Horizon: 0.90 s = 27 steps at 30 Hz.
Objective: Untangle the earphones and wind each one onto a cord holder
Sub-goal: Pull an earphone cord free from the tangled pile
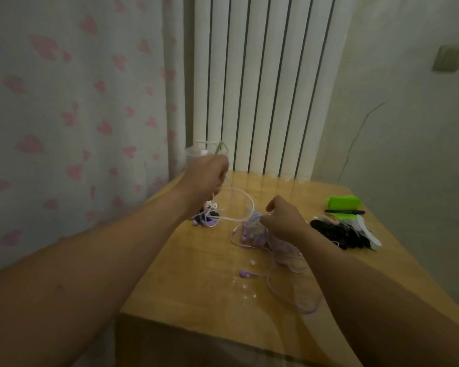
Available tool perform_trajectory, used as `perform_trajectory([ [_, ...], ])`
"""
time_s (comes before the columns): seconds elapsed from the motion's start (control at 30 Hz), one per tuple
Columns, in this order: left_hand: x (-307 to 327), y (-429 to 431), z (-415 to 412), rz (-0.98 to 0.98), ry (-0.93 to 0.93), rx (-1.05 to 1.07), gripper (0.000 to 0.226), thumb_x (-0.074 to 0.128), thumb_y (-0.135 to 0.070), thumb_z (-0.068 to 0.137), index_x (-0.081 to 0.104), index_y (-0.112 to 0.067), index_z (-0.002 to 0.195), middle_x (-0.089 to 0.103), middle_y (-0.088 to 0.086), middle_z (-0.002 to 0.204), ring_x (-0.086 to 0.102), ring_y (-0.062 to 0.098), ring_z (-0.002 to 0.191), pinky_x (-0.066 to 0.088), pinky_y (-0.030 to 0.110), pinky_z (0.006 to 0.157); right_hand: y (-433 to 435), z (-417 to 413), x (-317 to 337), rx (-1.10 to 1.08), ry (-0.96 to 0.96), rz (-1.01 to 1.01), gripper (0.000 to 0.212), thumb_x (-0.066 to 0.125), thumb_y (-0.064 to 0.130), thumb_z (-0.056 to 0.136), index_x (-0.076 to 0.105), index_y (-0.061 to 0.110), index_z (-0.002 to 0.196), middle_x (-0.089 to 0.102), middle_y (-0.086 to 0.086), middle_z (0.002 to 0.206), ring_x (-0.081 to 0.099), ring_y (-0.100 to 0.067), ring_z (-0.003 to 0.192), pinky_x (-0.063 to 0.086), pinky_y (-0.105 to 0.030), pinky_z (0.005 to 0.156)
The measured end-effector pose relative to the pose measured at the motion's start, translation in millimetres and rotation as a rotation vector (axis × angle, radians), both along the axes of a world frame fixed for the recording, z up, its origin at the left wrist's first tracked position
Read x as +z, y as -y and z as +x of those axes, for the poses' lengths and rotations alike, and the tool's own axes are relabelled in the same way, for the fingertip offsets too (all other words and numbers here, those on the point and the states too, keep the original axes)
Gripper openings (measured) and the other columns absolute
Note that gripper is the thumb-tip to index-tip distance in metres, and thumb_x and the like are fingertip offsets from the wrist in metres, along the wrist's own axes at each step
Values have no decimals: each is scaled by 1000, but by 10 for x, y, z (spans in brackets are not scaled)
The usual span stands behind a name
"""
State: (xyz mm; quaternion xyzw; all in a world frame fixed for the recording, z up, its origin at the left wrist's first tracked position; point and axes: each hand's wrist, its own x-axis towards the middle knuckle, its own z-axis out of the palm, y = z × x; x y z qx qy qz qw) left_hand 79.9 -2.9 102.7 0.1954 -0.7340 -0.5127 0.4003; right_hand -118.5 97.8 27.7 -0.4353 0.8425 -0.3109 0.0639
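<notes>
Pink-heart curtain (77, 115) and a white ribbed radiator (263, 88) close off the corner behind a glossy wooden table (196, 282), over which a person reaches with both bare arms.

The left hand (203, 178) is raised above the far edge, fingers curled round a thin pale cord (231, 219) that runs down through a small knotted clump of white, dark and purple bits (208, 217) and across to the other hand. The right hand (282, 221) sits lower, thumb and fingertips pinching that cord where it meets the heap of lilac earphone wire (252, 235) on the table. From the heap a long lilac loop (302, 309) trails toward the near edge.

Off to the right lies a pile of flat black and white pieces (339, 234) — possibly the cord holders, though I can't tell — beside a bright green object (343, 202) and a black pen (345, 212). One purple earbud (245, 274) lies loose nearer the front.

This looks like the untangling stage, early on, with nothing wound yet. The next move probably calls for a gentle, steady draw with the left hand while the right eases loops open — a hard tug would likely tighten the knot.
</notes>
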Motion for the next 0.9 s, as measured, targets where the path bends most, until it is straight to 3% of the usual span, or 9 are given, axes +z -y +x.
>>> perform_trajectory([
  [0.07,45,-80,-69,52,-21,-56,38,43,-13,99,44,-18,61,36,-2,49,28,16,45,23,29,48,1,53,49,111,47,-38,28,70,20,92,60,24,118,66,-4,97,63,-18,82,53,-34,68],
  [0.17,188,-172,-113,113,-81,-159,37,43,-13,99,44,-16,62,31,3,53,23,17,47,21,26,44,42,183,63,323,-9,1,36,73,14,93,68,30,125,64,8,94,59,-7,80,45,-18,67],
  [0.27,362,-209,-102,158,-149,-218,38,45,-16,100,46,-20,62,29,3,55,20,19,50,12,37,51,86,225,32,379,-26,67,16,73,19,96,79,25,110,72,8,98,65,-5,91,52,-27,85],
  [0.33,462,-149,-63,200,-222,-194,34,46,-16,99,47,-19,65,30,2,56,20,19,51,10,43,56,55,223,63,371,-35,51,13,71,24,98,80,20,107,77,4,101,70,-9,94,56,-33,90],
  [0.43,458,-31,-38,246,-252,-150,29,45,-14,97,45,-17,69,30,3,56,23,18,48,14,35,47,-35,183,241,277,20,-206,20,65,29,102,78,14,103,75,6,96,69,-10,88,52,-26,75],
  [0.53,343,-55,-41,257,-176,-88,28,45,-13,97,44,-17,69,30,2,55,22,17,47,11,34,49,-93,112,455,226,-46,-192,20,65,28,102,76,14,93,71,9,85,63,-3,75,42,-22,63],
  [0.6,302,-78,-59,282,-161,-40,27,44,-14,95,44,-20,69,29,1,56,19,17,50,9,38,54,-127,8,551,154,-94,-175,21,62,28,103,74,13,95,69,2,84,63,-10,74,41,-24,57],
  [0.73,280,-112,-91,338,-155,15,27,44,-14,93,44,-20,67,30,3,58,19,16,49,11,30,52,-186,-59,593,185,-177,5,21,60,31,105,70,18,93,68,-1,85,65,-22,81,46,-29,61],
  [0.9,221,-207,-169,309,-116,5,28,45,-12,93,43,-18,66,32,0,53,23,16,46,16,28,47,-221,-29,657,81,-305,-101,24,53,36,107,61,18,94,63,0,85,61,-26,85,47,-37,72],
])
